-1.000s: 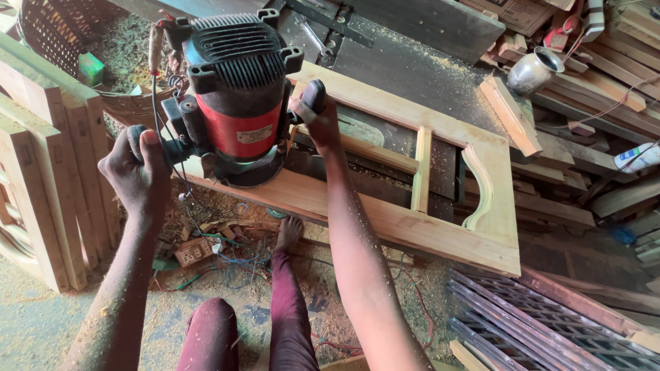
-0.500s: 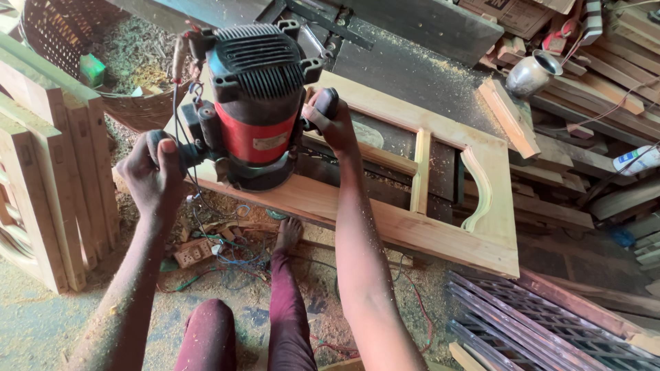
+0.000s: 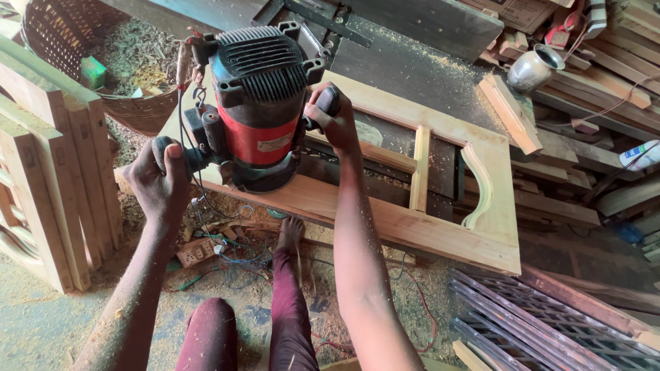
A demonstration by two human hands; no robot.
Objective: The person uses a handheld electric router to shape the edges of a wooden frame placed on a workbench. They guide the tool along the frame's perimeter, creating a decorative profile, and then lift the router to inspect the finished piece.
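The big red and black power tool (image 3: 258, 110) sits on the near rail of the pale wooden frame (image 3: 440, 227). The left hand (image 3: 161, 180) is closed tight around its left knob, and the right hand (image 3: 335, 122) is closed tight around its right knob.

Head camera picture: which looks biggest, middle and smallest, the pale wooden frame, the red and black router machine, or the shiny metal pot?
1. Pale wooden frame, widest across the picture.
2. Red and black router machine; it sits nearer the camera, so it may look bigger than it is.
3. Shiny metal pot, clearly smallest, and farther away.
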